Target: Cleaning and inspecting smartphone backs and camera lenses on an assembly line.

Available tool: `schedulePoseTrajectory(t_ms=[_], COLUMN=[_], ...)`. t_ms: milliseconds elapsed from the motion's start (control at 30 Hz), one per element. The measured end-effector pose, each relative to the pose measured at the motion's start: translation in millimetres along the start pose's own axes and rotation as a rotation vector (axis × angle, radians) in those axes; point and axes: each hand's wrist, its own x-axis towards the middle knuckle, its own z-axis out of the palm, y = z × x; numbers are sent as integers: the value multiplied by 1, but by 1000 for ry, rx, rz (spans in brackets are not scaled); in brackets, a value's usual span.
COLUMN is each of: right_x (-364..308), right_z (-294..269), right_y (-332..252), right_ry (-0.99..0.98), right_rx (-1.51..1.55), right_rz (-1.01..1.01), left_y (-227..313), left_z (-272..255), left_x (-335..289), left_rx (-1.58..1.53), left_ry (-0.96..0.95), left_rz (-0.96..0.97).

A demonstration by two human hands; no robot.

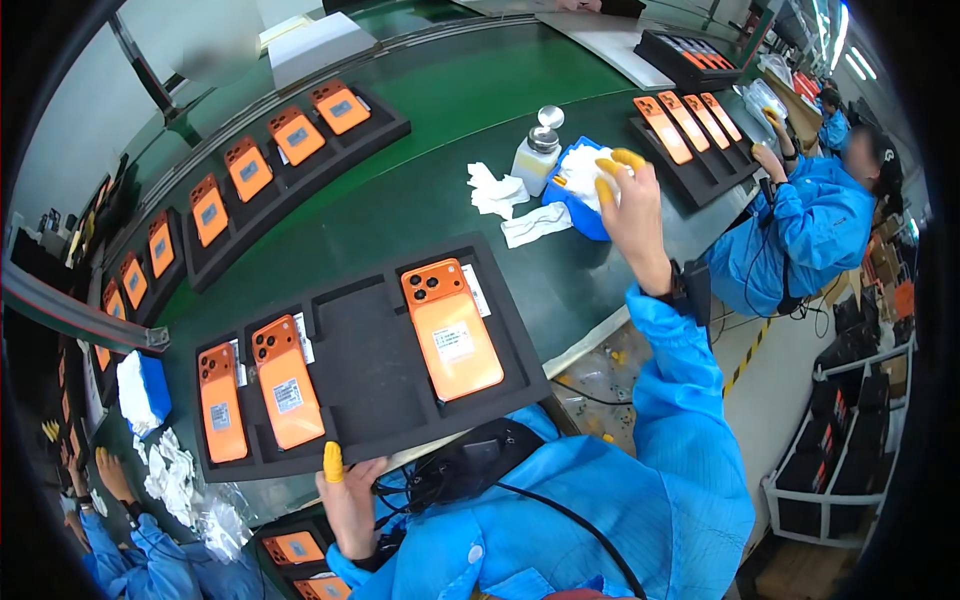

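In front of me a black foam tray (pixel 365 355) holds three orange phones, backs up, each with a white label. Two of the phones, a left one (pixel 222 405) and its neighbour (pixel 287 385), lie left of a bare recess; the third phone (pixel 452 330) lies right of it. My left hand (pixel 350 505) touches the tray's front edge, a yellow-cotted finger stretched over the rim and the thumb apart. Raised at right, my right hand (pixel 635 215) has yellow finger cots and fingers bent but apart. Nothing shows in it. Behind it is a blue box (pixel 590 218) with white wipes (pixel 592 172).
A pump bottle (pixel 537 155) and crumpled wipes (pixel 495 190) lie beside the box. Another phone tray (pixel 375 130) runs along the back left. To the right, a co-worker (pixel 800 225) touches a tray of phones (pixel 690 165). At lower left are another person's hands (pixel 115 475).
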Motion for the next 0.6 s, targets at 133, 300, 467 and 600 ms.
schedulePoseTrajectory(t_ms=[133, 300, 467, 600], right_x=[-24, -38, -46, -41], right_z=[4, 37, 48, 17], right_y=[-26, -40, -45, -54], right_ry=[-12, -357, -340, -425], right_rx=[5, 19, 51, 410], right_rz=[-132, -253, -227, 3], left_y=[41, 69, 52, 24], left_z=[-9, 22, 81, 102], left_x=[-3, -25, -6, 13], left_rx=[614, 891, 1251, 1354], left_ry=[-76, 23, -255, -397], left_rz=[-336, 72, 755, 825])
